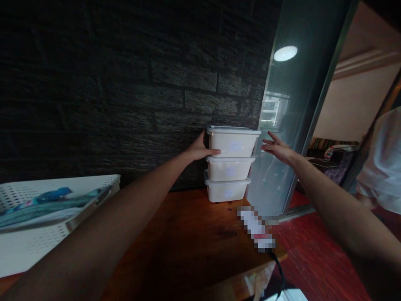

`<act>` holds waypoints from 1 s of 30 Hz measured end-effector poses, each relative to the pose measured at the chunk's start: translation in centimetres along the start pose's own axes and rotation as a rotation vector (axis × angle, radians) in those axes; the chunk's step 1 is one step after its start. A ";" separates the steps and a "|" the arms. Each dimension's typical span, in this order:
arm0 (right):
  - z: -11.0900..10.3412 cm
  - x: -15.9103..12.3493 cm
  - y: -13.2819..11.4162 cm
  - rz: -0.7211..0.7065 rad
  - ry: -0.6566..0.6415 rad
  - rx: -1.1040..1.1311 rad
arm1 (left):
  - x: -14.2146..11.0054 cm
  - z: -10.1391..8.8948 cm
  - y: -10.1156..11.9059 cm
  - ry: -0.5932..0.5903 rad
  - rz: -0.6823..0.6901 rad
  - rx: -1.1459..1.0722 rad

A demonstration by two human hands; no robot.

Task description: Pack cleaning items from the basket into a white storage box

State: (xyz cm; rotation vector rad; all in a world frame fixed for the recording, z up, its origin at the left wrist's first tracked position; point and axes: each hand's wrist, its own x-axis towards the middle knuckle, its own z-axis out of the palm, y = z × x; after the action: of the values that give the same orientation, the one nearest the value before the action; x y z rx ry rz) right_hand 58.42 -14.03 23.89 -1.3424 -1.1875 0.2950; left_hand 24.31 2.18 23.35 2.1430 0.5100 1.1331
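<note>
Three lidded white plastic storage boxes stand in a stack against the wall. They are the top storage box (233, 144), the middle storage box (232, 170) and the bottom storage box (227, 192), each with a pale label on its front. My left hand (200, 148) grips the left end of the top box, its thumb across the lower front and a finger up by the lid. To the right of that box, my right hand (278, 148) is held open, fingers spread, with a small gap between fingertips and box.
The wooden table (175, 234) carries the stack. A blurred-out white power strip (255, 228) with a black cord lies near its right edge. A white perforated basket (40, 246) holds packets at left. Behind are a dark brick wall (140, 96) and glass panel (275, 167). A person (384, 159) stands at right.
</note>
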 end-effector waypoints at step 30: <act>9.3 -2.3 -13.1 -0.296 -0.060 0.270 | -3.4 -9.7 10.1 0.206 0.013 -0.214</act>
State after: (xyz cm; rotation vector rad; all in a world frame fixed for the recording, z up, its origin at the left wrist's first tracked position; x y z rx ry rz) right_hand 44.38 -14.12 31.95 -0.9165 -1.3257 0.2723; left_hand 14.75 -3.53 32.46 1.8602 0.4449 1.3604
